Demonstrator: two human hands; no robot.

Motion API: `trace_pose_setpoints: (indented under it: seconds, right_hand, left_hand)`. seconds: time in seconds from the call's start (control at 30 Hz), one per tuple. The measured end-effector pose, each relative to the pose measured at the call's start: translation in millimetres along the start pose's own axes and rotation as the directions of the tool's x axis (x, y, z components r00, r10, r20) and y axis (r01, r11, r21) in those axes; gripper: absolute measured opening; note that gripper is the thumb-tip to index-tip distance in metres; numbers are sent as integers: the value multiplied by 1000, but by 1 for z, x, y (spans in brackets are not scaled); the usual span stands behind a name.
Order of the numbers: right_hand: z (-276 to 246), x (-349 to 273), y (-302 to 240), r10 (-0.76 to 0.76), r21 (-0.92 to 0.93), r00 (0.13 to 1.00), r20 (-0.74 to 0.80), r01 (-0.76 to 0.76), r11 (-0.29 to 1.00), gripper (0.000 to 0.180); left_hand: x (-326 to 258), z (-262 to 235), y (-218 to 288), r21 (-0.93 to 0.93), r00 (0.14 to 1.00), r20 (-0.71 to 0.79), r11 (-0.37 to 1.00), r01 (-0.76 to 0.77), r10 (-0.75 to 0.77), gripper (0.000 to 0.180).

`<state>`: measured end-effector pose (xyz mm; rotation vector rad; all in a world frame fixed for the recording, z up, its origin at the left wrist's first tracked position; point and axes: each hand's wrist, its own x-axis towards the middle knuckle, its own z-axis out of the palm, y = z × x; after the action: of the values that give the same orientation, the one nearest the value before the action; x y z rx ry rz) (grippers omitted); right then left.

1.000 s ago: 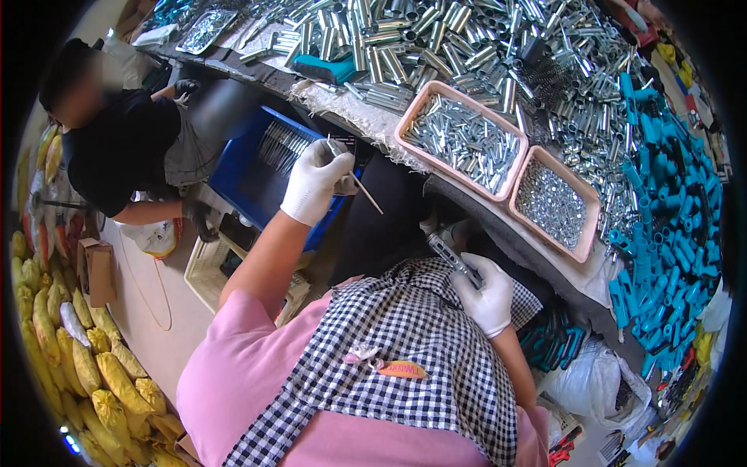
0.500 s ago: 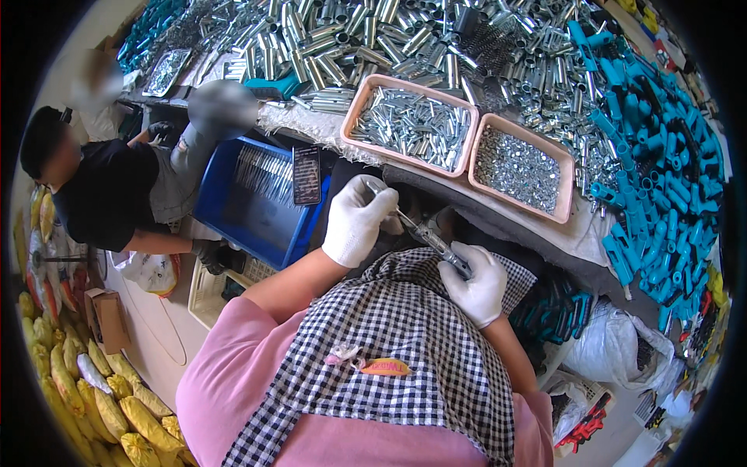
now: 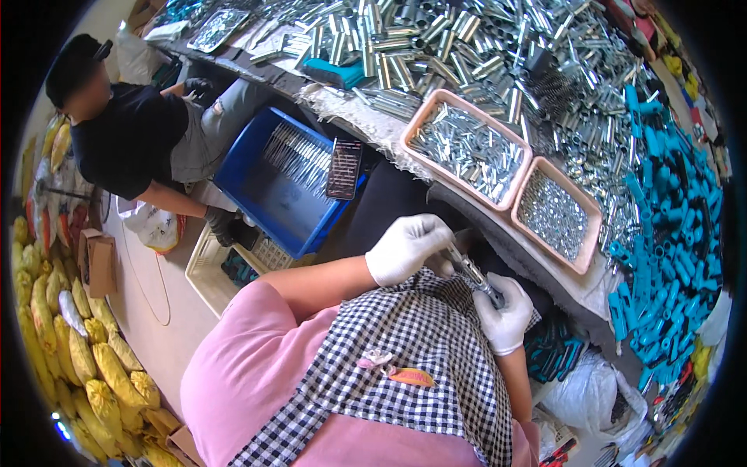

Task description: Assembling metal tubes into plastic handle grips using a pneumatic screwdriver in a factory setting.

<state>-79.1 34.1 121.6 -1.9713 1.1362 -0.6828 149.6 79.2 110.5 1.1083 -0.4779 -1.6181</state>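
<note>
Fingers of my right hand (image 3: 504, 315) grip a metal piece (image 3: 471, 272), which I see between both hands. My left hand (image 3: 406, 249), well apart a second ago, now meets its far end; its hold I cannot tell.

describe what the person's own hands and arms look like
The left hand and right hand each wear a white fabric glove reaching about to the wrist; no markings can be made out on either. The forearms are bare below the short, plain pink sleeves. No cables show on the arms.
</note>
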Motion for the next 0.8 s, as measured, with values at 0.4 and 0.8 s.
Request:
trace_pose_setpoints:
  seconds: [0.4,0.8]
  right_hand:
    - [9,16,-14,54,27,994,99,-57,998,27]
    - [21,32,-16,-50,-31,992,113,54,998,34]
  left_hand:
    - [16,-36,-1,86,991,109,994,69,-78,22]
    - [8,-22,11,356,999,-10,933,48,-48,35]
